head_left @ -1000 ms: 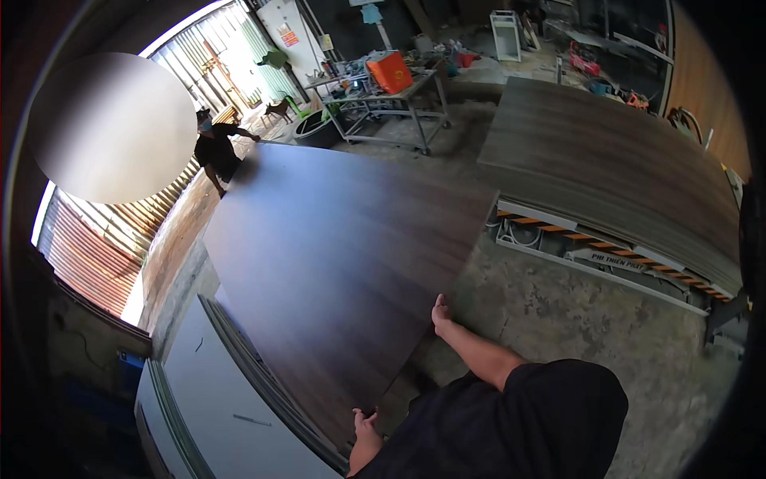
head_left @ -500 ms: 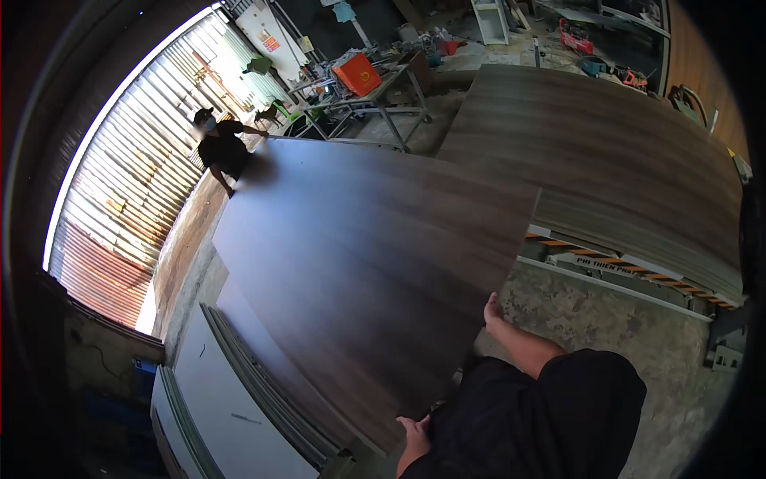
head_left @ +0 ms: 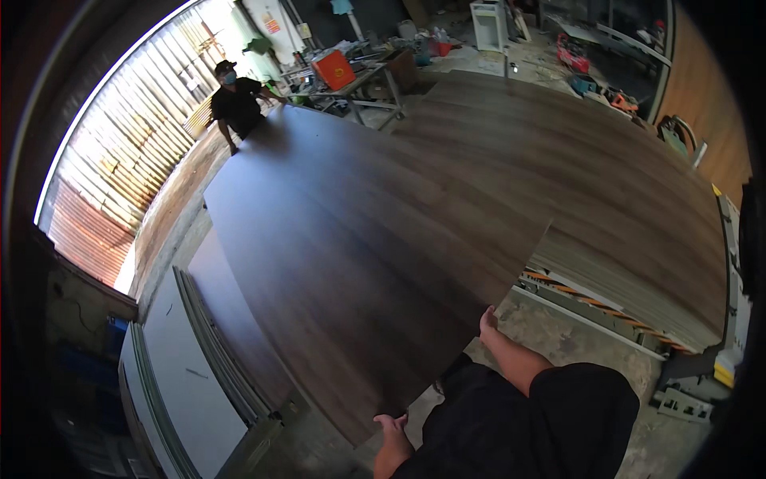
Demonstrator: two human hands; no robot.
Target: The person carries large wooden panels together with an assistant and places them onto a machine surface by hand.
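A large dark wood-grain board (head_left: 375,263) stretches from me to a co-worker (head_left: 239,104) at the far left, who grips its far end. Near its bottom corner, my left hand (head_left: 391,423) is closed on the near edge, thumb on top and fingers hidden beneath. Further right along that edge my right hand (head_left: 488,321) holds the board too, its fingers partly under it. The board's right side lies over or very near a stack of similar wood-grain boards (head_left: 590,160); whether they touch I cannot tell.
White and grey panels (head_left: 195,359) lean in a row at lower left. The stack sits on a frame with a striped orange-black edge (head_left: 606,311). A cluttered workbench (head_left: 351,89) with an orange box (head_left: 333,69) stands behind. Red and teal tools (head_left: 586,84) lie at the back right.
The board has shifted toward the stack at the right, its far end higher in view. The co-worker has moved along with it. My view has turned slightly, and both my hands keep their hold.
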